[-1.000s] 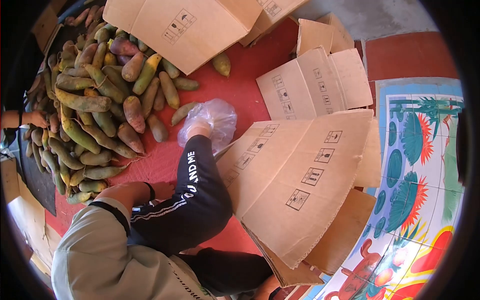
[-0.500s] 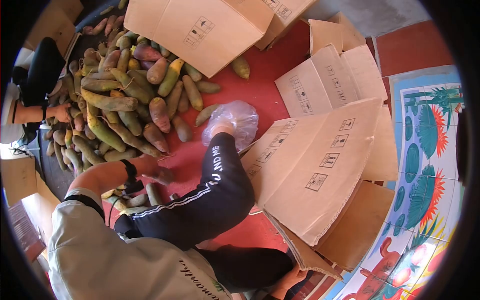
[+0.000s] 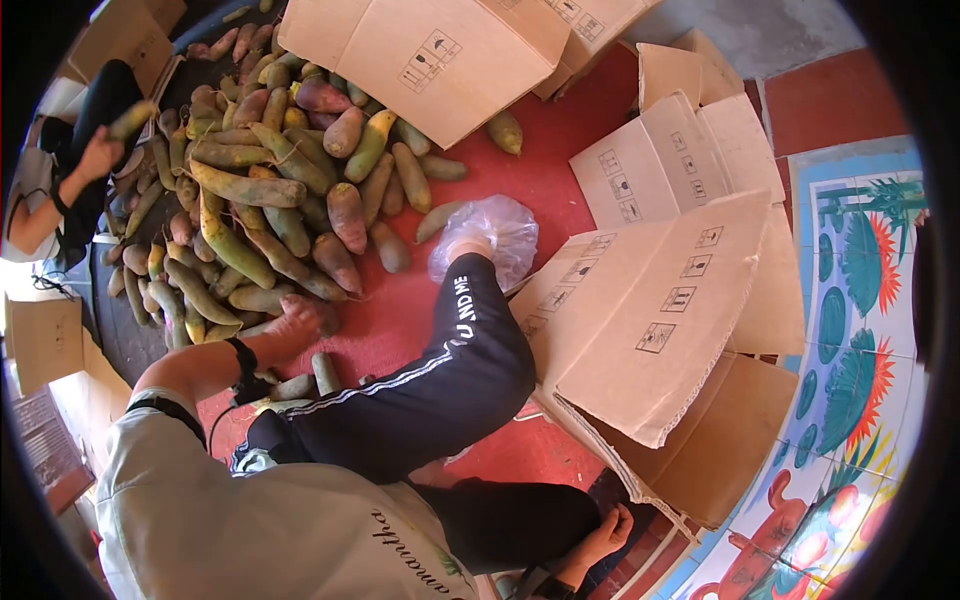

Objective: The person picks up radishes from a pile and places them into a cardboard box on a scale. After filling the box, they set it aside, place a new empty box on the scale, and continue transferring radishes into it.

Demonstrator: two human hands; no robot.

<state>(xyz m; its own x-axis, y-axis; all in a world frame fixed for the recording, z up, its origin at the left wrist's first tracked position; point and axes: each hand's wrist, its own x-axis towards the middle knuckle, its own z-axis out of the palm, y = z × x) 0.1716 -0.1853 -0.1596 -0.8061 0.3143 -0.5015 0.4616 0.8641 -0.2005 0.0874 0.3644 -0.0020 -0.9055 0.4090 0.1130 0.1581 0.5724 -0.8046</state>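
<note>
A heap of long, tapered fruits with green, yellow and purplish skins point(image 3: 260, 190) covers the upper left of the red floor point(image 3: 545, 175). To the right, a large brown cardboard box with open flaps point(image 3: 660, 310) leans beside the person's leg in black trousers with a white stripe point(image 3: 440, 380). More flattened cardboard boxes point(image 3: 440, 55) lie beyond the heap. The foot is wrapped in a clear plastic bag point(image 3: 505, 235), which sits just beside the box.

At the near edge of the heap lies a purplish-brown fruit point(image 3: 328, 316), touching its neighbours. Two small green fruits point(image 3: 325, 372) lie loose on the floor near it. The fruit looks firm, thick-skinned and fairly heavy for its size. It is probably not fragile, but it could roll. The thick middle would likely give a surer hold than the narrow ends.

The left hand point(image 3: 297, 320), with a black band at the wrist, rests palm down on that fruit. Its fingers are hidden, so it cannot be told whether they have closed around the fruit. The right hand point(image 3: 603, 533) is low beside the box's bottom edge with its fingers half curled. Whether it grips the cardboard cannot be told.

At far left, another person's hand point(image 3: 100, 155) lifts a green fruit point(image 3: 135, 118).
</note>
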